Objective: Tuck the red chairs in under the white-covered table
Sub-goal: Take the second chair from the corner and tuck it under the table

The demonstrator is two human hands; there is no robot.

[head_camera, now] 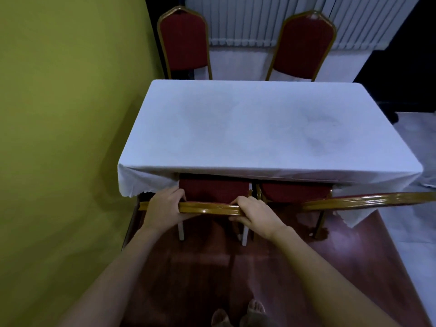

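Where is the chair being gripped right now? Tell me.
The gripped chair is at the table's near-left side, beside the yellow-green wall, its seat partly under the cloth; left hand and right hand hold its backrest top.

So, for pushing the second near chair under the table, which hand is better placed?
The right hand. It grips the first chair's top rail on the side next to the second chair. The left hand is on the far side, by the green wall.

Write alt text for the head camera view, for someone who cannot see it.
Two bare hands, left hand and right hand, grip the gold top rail of a near red chair partly under a white-covered table. A second near chair sits beside it; two far chairs stand opposite.
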